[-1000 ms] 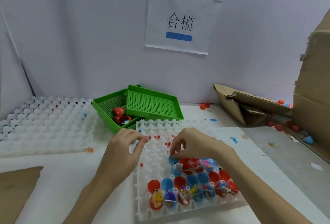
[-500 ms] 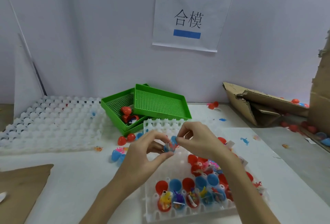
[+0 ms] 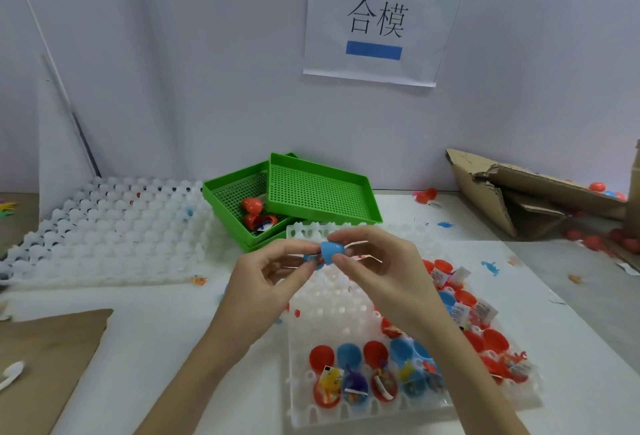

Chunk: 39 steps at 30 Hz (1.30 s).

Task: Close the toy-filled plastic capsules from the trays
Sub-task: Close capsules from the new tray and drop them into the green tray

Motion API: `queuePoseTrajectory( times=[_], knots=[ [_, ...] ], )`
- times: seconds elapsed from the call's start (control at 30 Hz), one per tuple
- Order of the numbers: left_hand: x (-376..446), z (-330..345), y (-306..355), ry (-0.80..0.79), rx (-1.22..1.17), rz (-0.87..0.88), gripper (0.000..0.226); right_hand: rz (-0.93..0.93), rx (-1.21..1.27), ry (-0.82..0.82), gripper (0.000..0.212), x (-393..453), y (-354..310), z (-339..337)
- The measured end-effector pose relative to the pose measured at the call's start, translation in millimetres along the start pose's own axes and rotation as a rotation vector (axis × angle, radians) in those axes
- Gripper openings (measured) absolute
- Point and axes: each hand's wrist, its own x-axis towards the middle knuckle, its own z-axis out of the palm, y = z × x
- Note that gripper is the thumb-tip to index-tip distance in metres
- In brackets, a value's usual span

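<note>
**Blue capsule lifted from the tray and coming together between both hands**

A second ago both hands were down on the white tray (image 3: pixel 304 410), fingers picking among its cells. Now they are raised above its far end, and a blue capsule (image 3: pixel 329 251) sits between them, clear of the tray.

Starting at nine o'clock of the capsule, the left hand (image 3: pixel 266 282) has its grip pinched on the lower half: thumb and fingertips curl round a blue rim that only just shows past them. Whether a toy sits inside cannot be told, as the fingers hide it.

In the middle, the domed blue half faces the camera and meets the left-hand half. Half a second ago the two parts looked more open to each other; now they sit closer, though the seam is hidden and I cannot tell if it has snapped shut.

At three o'clock, the right hand (image 3: pixel 384 271) pinches the dome between thumb and forefinger, the other fingers loosely curled behind.

Judged from this, the step in hand is pressing one capsule closed. At six o'clock, the tray's near rows hold red and blue halves with toys in them, open, so much of the task remains.
</note>
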Motion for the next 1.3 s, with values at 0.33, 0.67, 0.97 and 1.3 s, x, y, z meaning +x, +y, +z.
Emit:
queuePoseTrajectory(
  times=[0.33,0.67,0.97,1.3],
  knots=[
    [-4,9,2,0.071,0.043,0.070,0.021,-0.002,-0.020,0.083,0.018,-4,2,17],
    [-3,6,1,0.169,-0.118,-0.046,0.024,0.002,0.121,0.071,0.019,-6,0,26],
    [-3,6,11,0.085,-0.158,0.052,0.034,0.019,0.206,0.076,0.021,-6,-1,19],
    [-7,12,11,0.175,-0.094,0.145,0.034,-0.062,0.205,0.100,0.027,-8,3,27]
  ],
)
